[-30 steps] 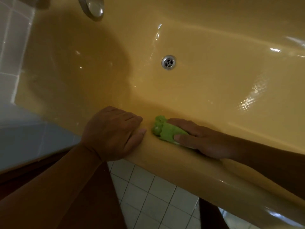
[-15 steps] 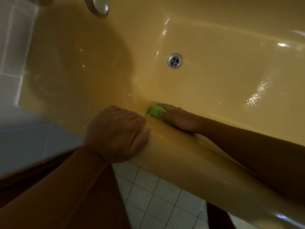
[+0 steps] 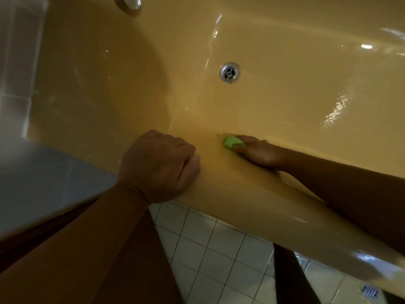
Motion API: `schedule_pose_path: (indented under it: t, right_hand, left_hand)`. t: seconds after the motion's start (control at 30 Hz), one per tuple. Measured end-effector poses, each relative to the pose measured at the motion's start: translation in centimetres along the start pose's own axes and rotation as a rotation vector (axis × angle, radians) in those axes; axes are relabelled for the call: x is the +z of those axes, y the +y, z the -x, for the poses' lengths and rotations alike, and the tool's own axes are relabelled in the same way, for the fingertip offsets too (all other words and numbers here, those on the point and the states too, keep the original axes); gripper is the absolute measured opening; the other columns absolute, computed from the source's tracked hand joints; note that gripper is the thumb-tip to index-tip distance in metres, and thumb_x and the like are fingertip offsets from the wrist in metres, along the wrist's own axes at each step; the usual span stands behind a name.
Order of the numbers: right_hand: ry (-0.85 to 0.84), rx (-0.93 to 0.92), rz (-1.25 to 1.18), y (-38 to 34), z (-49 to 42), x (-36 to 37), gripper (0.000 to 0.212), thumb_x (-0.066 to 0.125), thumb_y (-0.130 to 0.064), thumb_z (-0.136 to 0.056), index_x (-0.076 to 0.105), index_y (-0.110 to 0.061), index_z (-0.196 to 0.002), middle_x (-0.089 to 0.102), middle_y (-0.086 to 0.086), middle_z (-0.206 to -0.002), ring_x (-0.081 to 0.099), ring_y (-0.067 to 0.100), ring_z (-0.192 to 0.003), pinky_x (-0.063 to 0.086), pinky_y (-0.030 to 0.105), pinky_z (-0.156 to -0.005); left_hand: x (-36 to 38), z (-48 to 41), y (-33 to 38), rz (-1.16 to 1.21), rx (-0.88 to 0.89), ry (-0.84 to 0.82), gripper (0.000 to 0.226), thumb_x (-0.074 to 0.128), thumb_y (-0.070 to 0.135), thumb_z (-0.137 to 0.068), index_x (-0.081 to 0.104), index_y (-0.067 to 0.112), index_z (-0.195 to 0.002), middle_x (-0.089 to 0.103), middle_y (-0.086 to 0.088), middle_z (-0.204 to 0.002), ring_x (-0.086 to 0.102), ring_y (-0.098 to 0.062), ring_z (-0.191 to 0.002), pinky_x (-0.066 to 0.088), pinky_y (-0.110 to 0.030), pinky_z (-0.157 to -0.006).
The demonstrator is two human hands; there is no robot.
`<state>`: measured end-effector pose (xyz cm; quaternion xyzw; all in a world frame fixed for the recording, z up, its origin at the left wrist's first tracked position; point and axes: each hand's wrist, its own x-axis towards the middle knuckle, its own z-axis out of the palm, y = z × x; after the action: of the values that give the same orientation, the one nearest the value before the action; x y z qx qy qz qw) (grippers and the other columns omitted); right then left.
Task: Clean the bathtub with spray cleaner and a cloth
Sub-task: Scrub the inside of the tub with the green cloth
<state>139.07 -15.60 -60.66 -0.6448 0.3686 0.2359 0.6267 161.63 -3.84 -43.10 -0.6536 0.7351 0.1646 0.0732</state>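
Risk first: the inner wall looks wet and glossy, so the right hand (image 3: 260, 153) could slide downwards if it pushes too hard. W/ the body leaning over, the weight would then fall on the left hand (image 3: 158, 170). That hand has its fingers curled close together over the inner edge of the bathtub (image 3: 241, 205), thumb laid beside them. A wet rim under these fingers may let the grip go.

Also the cloth (image 3: 231, 141) is bunched very small, so bare fingertips may rub the enamel instead of fabric and leave streaks. This matters esp. in the shadow ahead of the left fingers, where I cannot judge clean or not. No spray bottle is in view.

The cloth is bright green, a crumpled wad. Only its front shows beyond the right fingertips; the rest is under them. The right fingers lie pressed together around it and hold it against the wall just below the rim, near the left knuckles but apart. The drain (image 3: 229, 72) is well ahead of all fingers.
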Motion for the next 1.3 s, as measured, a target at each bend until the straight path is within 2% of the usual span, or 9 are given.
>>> schedule_pose_path:
  t: [0.27, 0.37, 0.5, 0.6, 0.73, 0.93, 1.1, 1.2, 1.3]
  right_hand:
    - [-0.103, -0.277, -0.177, -5.1, 13.5, -1.1, 0.032, 0.048, -0.037, -0.105, 0.044, -0.055, -0.13, 0.045, -0.051, -0.13, 0.04, -0.026, -0.123, 0.03, -0.002, -0.095]
    - [-0.044, -0.133, -0.175, -0.9, 10.6, -1.4, 0.032, 0.048, -0.039, -0.107, 0.047, -0.051, -0.137, 0.053, -0.036, -0.139, 0.048, -0.011, -0.129, 0.036, 0.014, -0.107]
    - [0.028, 0.118, 0.053, 1.8, 1.7, -0.6, 0.063, 0.03, -0.068, -0.104, 0.03, -0.039, -0.161, 0.028, -0.003, -0.169, 0.029, 0.029, -0.154, 0.017, 0.044, -0.127]
    - [0.042, 0.074, 0.016, -2.2, -1.2, 0.5, 0.06, 0.02, -0.061, -0.109, 0.025, -0.036, -0.163, 0.02, -0.002, -0.172, 0.016, 0.028, -0.158, 0.004, 0.044, -0.127]
    - [-0.038, -0.23, -0.095, -8.6, 2.7, 1.2, 0.047, 0.026, -0.048, -0.113, 0.036, -0.038, -0.157, 0.037, -0.011, -0.162, 0.035, 0.015, -0.146, 0.02, 0.036, -0.123]
    - [-0.089, -0.225, -0.147, -5.7, 8.7, -0.4, 0.035, 0.031, -0.064, -0.102, 0.034, -0.064, -0.137, 0.033, -0.06, -0.131, 0.031, -0.027, -0.125, 0.021, -0.002, -0.1]
    - [-0.026, 0.009, 0.079, 0.5, -1.0, -0.5, 0.058, 0.027, -0.057, -0.11, 0.025, -0.033, -0.162, 0.028, -0.002, -0.168, 0.026, 0.022, -0.154, 0.018, 0.04, -0.125]
    - [0.006, 0.099, 0.185, 0.3, -5.7, 0.7, 0.084, 0.005, -0.075, -0.093, 0.023, -0.032, -0.163, 0.014, 0.001, -0.173, 0.01, 0.025, -0.159, 0.011, 0.047, -0.124]
    - [0.022, -0.018, 0.044, -4.7, -4.8, 1.3, 0.063, 0.02, -0.064, -0.106, 0.024, -0.035, -0.162, 0.02, -0.006, -0.171, 0.017, 0.025, -0.156, 0.012, 0.043, -0.123]
  left_hand:
    - [0.0, -0.1, -0.1, 0.043, -0.013, 0.039, 0.047, 0.033, 0.039, -0.104, 0.068, 0.017, -0.081, 0.065, -0.004, -0.076, 0.058, -0.034, -0.067, 0.04, -0.044, -0.069]
    - [0.1, -0.2, -0.1, 0.049, -0.022, 0.046, 0.045, 0.035, 0.037, -0.104, 0.065, 0.018, -0.077, 0.061, -0.003, -0.072, 0.057, -0.034, -0.065, 0.039, -0.044, -0.068]
    - [0.1, -0.2, -0.4, 0.035, -0.047, 0.023, 0.043, 0.035, 0.039, -0.102, 0.064, 0.019, -0.077, 0.061, -0.002, -0.072, 0.055, -0.033, -0.065, 0.037, -0.042, -0.069]
    - [0.2, -0.2, -0.7, 0.024, -0.057, 0.035, 0.041, 0.037, 0.038, -0.101, 0.066, 0.019, -0.079, 0.063, -0.002, -0.075, 0.056, -0.032, -0.067, 0.038, -0.042, -0.071]
    - [0.1, 0.0, -0.9, 0.005, -0.108, 0.079, 0.031, 0.046, 0.031, -0.098, 0.069, 0.016, -0.085, 0.067, -0.005, -0.077, 0.059, -0.034, -0.069, 0.041, -0.044, -0.073]
    - [0.0, -0.3, -1.2, 0.051, -0.233, 0.087, 0.03, 0.045, 0.031, -0.096, 0.068, 0.015, -0.087, 0.063, -0.003, -0.071, 0.056, -0.032, -0.065, 0.043, -0.043, -0.078]
    - [-0.1, -0.4, -1.9, 0.024, -0.255, 0.08, 0.028, 0.045, 0.029, -0.095, 0.068, 0.017, -0.086, 0.063, -0.001, -0.071, 0.057, -0.031, -0.067, 0.044, -0.043, -0.082]
    - [-0.3, -0.6, -2.2, 0.017, -0.259, 0.079, 0.028, 0.045, 0.028, -0.093, 0.069, 0.016, -0.086, 0.066, -0.002, -0.074, 0.06, -0.032, -0.069, 0.045, -0.044, -0.082]
    - [-0.5, -0.7, -2.7, 0.012, -0.266, 0.094, 0.028, 0.046, 0.028, -0.093, 0.071, 0.015, -0.088, 0.068, -0.005, -0.075, 0.062, -0.034, -0.07, 0.046, -0.044, -0.082]
